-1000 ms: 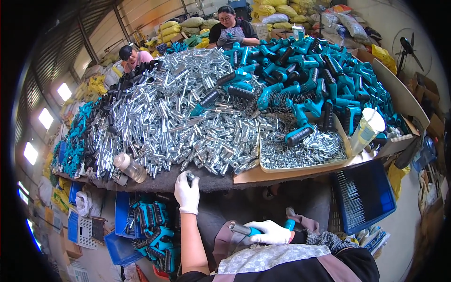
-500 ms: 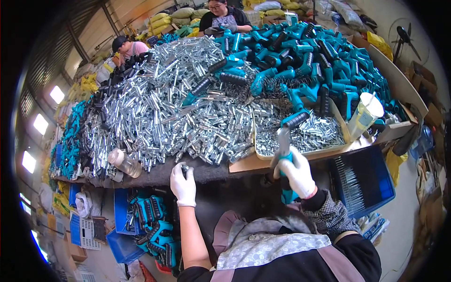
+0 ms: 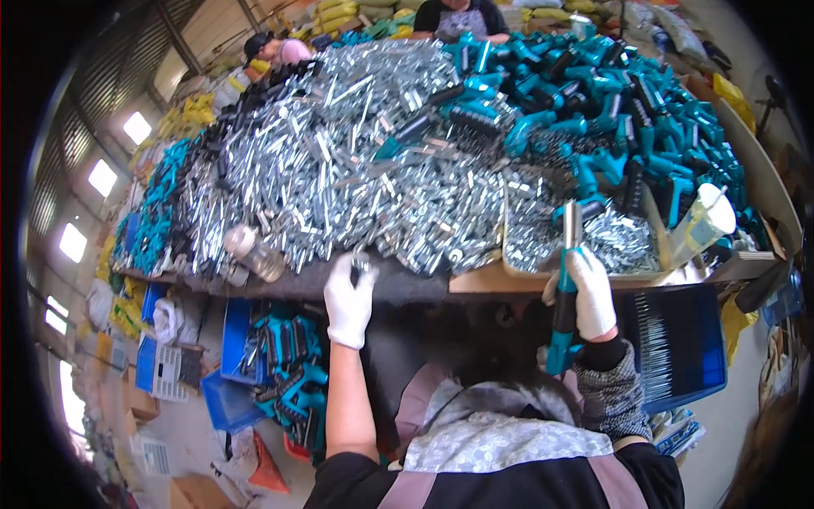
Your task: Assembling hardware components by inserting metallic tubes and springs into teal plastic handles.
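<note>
Both hands wear white gloves. My left hand (image 3: 348,297) is closed on a small shiny metal fitting (image 3: 363,265), held up at the near edge of the table beside the metal pile. My right hand (image 3: 592,293) grips a teal-and-black handle (image 3: 563,316) upright, just in front of the cream tray. From its top rises a silver metal tube (image 3: 572,225). Some right fingers are hidden behind the handle. Past my left hand spreads a large heap of silver metal fittings (image 3: 339,161). Similar teal-and-black handles (image 3: 610,110) are piled at the back right.
A cream tray (image 3: 585,275) of small metal parts sits near the front edge. Beside it stands a plastic cup (image 3: 708,216); a clear bottle (image 3: 259,256) leans at left. Blue bins (image 3: 710,356) flank me below. Two people (image 3: 462,19) work across the table.
The view has shifted, so the table sits farther right and higher. In my right hand the handle now stands more upright. My left hand still holds the metal fitting.
</note>
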A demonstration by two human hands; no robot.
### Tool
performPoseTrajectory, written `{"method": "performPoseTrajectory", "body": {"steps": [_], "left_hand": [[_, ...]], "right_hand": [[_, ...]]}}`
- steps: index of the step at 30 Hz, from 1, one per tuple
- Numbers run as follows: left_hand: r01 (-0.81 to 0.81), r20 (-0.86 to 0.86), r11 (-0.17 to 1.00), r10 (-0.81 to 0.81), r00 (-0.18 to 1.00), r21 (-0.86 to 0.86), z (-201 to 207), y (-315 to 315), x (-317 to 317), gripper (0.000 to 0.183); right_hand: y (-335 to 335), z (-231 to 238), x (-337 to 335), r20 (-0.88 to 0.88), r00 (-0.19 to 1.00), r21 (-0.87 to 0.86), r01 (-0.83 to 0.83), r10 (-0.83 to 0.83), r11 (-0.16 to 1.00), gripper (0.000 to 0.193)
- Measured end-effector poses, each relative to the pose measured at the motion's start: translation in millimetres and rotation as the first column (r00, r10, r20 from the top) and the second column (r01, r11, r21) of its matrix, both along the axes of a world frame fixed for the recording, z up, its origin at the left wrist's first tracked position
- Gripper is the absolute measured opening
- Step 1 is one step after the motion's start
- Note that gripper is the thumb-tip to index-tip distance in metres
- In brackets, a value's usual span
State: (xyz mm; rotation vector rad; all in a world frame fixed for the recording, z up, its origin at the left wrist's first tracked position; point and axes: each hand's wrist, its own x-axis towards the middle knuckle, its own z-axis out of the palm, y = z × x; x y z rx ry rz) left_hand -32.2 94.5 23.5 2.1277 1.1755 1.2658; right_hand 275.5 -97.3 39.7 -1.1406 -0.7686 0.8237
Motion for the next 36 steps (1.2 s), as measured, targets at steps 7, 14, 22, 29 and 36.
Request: {"method": "performPoseTrajectory", "body": {"steps": [7, 14, 22, 29, 36], "left_hand": [[0.016, 0.315, 1.000, -0.018, 0.949, 0.007, 46, -21, -7, 0.024], [-0.010, 0.505, 0.998, -0.020, 0.863, 0.057, 63, -54, -2, 0.030], [-0.064, -0.135, 0.986, 0.043, 0.990, -0.152, -37, 9, -1, 0.026], [-0.110, -0.241, 0.993, 0.097, 0.966, -0.042, -39, 17, 15, 0.027], [-0.099, 0.120, 0.994, 0.093, 0.988, 0.040, -57, 12, 15, 0.028]], "right_hand": [[5, -4, 0, -0.003, 0.999, -0.097, -0.032, 0.031, 0.995, 0.027], [-1, -28, -10, 0.057, 0.996, 0.016, 0.067, -0.068, 0.998, 0.020], [1, -18, -11, 0.017, 1.000, 0.039, 0.007, -0.008, 0.999, 0.022], [3, -18, -9, 0.030, 0.999, 0.035, 0.029, -0.030, 0.999, 0.024], [5, -20, -8, 0.010, 1.000, 0.027, 0.029, -0.029, 0.999, 0.017]]}}
